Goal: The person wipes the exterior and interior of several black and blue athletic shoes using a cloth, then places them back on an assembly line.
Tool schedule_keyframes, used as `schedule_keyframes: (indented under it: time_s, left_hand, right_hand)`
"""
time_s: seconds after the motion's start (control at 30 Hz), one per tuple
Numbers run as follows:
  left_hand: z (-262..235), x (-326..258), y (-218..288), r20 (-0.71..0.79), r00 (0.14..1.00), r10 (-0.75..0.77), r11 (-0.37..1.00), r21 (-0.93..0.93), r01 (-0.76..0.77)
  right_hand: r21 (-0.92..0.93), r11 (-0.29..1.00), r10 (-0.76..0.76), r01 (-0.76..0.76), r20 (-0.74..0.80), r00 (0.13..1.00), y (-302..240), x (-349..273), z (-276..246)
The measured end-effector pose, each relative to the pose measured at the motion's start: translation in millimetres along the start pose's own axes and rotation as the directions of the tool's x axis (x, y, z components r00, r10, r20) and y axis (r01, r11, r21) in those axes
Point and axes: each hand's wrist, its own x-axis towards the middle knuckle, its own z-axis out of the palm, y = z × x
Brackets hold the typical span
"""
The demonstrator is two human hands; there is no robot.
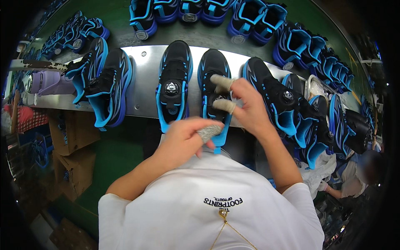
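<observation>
A black and blue sneaker [214, 66] with a dial closure lies in front of me, toe pointing away, its heel near my shirt. My right hand [246, 104] is over its upper, thumb and forefinger apart in pale finger covers, around the dial area. By the shoe's collar, my left hand [185, 139] is slightly blurred, its fingers curled together and one wrapped in grey; whatever they hold, if anything, is hidden. Just left stands a matching sneaker [175, 62], its round dial facing up, touched by neither hand.
More such sneakers [110, 83] stand to the left on the metal ledge [143, 62], beside a purple bottle [50, 82]. Others [271, 89] crowd the right. Rows of shoes [189, 10] line the green surface beyond. Cardboard boxes [75, 166] are lower left. Another person's arm [333, 191] shows at right.
</observation>
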Motion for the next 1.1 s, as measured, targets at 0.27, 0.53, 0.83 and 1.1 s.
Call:
schedule_keyframes:
  time_s: [0.27,0.53,0.83,1.1]
  left_hand:
    - [-80,39,-8,-0.208,0.827,0.522,0.751,0.572,-0.329]
    - [-83,38,-2,-0.130,0.842,0.524,0.751,0.538,-0.384]
    - [-104,47,-12,0.091,0.770,0.632,0.587,0.593,-0.552]
    - [-140,80,3,0.413,0.767,0.491,0.656,0.404,-0.638]
  right_hand:
    - [-0.114,0.987,-0.107,0.117,0.086,0.991,40,112,40]
    - [-0.302,0.952,0.020,0.057,0.244,0.970,46,151,74]
    - [-0.279,0.955,-0.031,0.099,0.238,0.971,52,148,76]
    - [-0.249,0.966,-0.008,0.075,0.262,0.965,42,148,70]
